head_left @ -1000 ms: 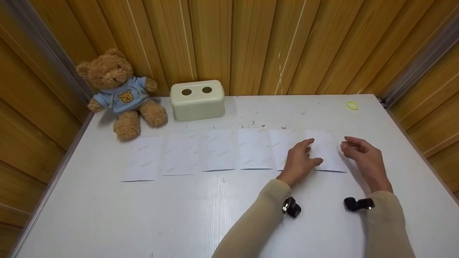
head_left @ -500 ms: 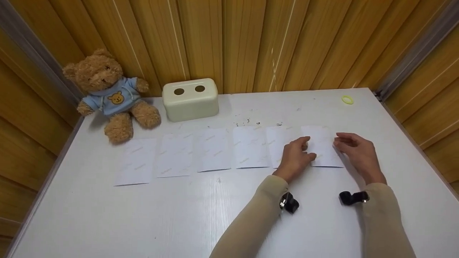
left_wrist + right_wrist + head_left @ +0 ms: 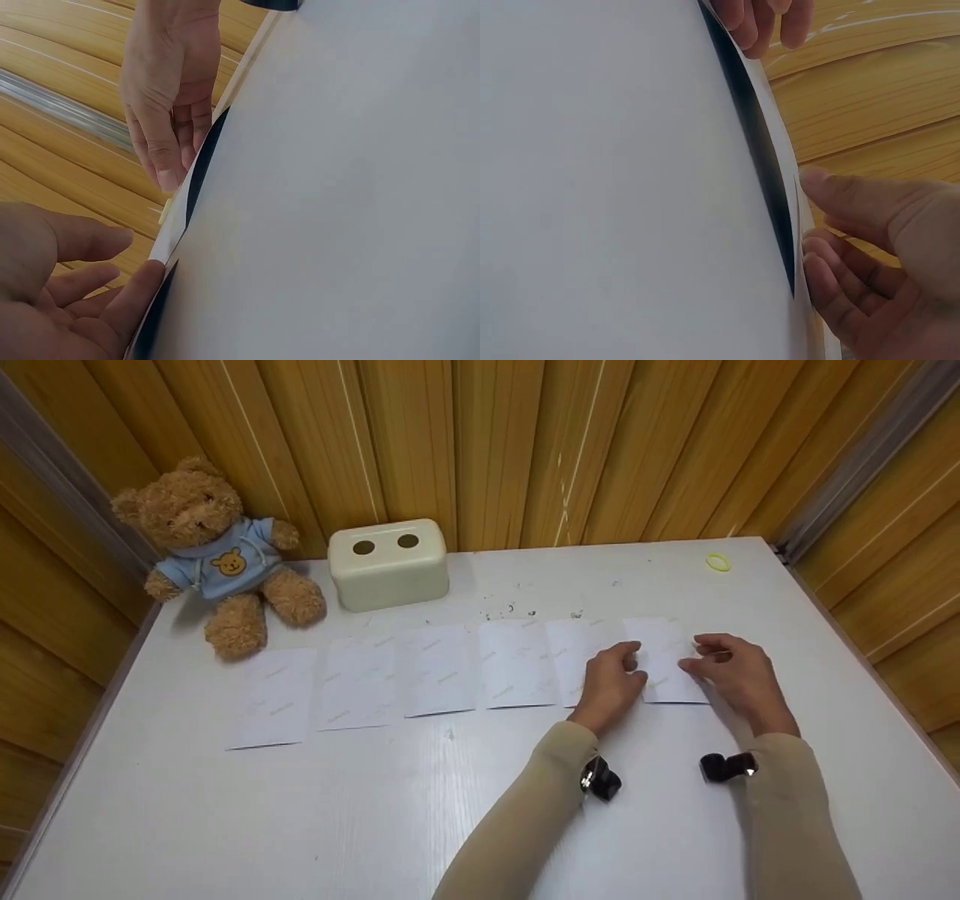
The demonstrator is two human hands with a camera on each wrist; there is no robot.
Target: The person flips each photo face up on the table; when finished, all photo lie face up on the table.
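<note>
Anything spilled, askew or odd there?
Dark specks mar the white table behind the row of papers; dirt or damage, I can't tell. The rightmost paper, between the left hand and the right hand, bows up along its near edge instead of lying flat.

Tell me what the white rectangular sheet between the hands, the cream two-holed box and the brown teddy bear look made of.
White rectangular sheet: matte paper or thin card, judging by its bowed edge.
Cream two-holed box: probably smooth plastic, from its rounded edges and soft sheen.
Brown teddy bear: apparently plush, visibly tufted.
</note>
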